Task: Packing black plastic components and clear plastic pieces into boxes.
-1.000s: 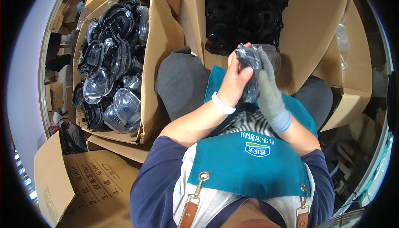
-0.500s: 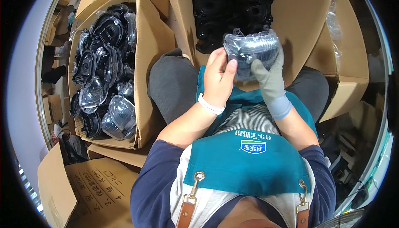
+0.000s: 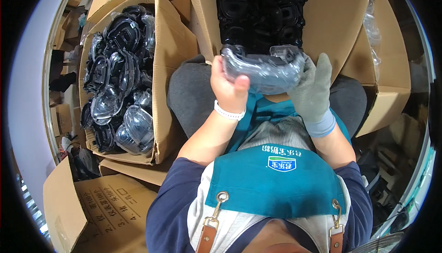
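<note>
The bare left hand (image 3: 229, 87) and gloved right hand (image 3: 313, 89) are gripping a clear mask (image 3: 262, 68) at its ends, fingers wrapped around it, above the lap. Ahead, a box (image 3: 340, 18) is holding black parts (image 3: 262, 6); left, another box (image 3: 170, 55) is holding masks (image 3: 117, 73).

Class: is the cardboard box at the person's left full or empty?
Full. The cardboard box has its flaps open, and clear and black plastic parts are heaped up to its rim.

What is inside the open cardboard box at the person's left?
The cardboard box holds a heap of clear goggles with black frames, piled to the rim. The box's bottom and lower layers are covered.
</note>
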`<state>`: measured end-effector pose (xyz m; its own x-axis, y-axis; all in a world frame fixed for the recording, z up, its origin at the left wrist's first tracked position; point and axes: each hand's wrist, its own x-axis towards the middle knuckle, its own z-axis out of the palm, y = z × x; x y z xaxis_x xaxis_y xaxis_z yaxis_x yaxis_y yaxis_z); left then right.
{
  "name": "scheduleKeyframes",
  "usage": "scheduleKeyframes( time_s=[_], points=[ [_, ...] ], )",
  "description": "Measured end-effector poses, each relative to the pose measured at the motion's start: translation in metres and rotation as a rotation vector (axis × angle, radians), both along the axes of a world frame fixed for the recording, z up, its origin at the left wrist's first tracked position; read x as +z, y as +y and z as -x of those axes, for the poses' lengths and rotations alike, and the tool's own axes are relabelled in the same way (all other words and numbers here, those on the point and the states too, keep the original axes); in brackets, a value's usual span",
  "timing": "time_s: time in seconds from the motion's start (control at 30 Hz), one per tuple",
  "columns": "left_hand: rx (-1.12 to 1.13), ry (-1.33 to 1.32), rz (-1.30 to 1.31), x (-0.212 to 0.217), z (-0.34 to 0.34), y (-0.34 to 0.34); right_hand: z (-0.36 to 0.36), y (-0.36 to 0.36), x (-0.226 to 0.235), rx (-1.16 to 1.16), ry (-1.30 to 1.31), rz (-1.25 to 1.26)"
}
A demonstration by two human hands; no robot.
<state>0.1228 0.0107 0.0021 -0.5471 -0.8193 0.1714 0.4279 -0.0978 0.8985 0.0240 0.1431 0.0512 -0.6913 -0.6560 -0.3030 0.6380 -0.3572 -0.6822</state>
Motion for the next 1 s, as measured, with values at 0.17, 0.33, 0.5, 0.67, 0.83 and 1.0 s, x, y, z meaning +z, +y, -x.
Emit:
scheduleKeyframes(
  time_s=[0.17,0.33,0.5,0.67,0.83,1.0],
  points=[
    [-0.084,-0.015,0.076,-0.008,-0.001,0.014,0.001,0.018,-0.027,-0.123,0.788,-0.242],
    [-0.108,0.058,0.007,-0.013,0.002,0.019,-0.001,0.020,-0.009,-0.049,0.446,-0.129],
    [0.036,-0.418,0.928,0.015,0.013,0.006,0.018,0.028,0.006,-0.018,0.746,-0.361],
    [-0.506,-0.649,1.171,0.045,0.000,0.019,0.005,0.036,0.004,0.148,1.346,-0.543],
    [-0.542,-0.439,0.880,0.030,-0.006,0.010,0.012,0.042,0.013,-0.018,1.292,-0.348],
    [-0.640,-0.277,0.242,0.037,-0.012,0.009,0.046,0.068,0.019,0.505,1.191,-0.317]
  ],
)
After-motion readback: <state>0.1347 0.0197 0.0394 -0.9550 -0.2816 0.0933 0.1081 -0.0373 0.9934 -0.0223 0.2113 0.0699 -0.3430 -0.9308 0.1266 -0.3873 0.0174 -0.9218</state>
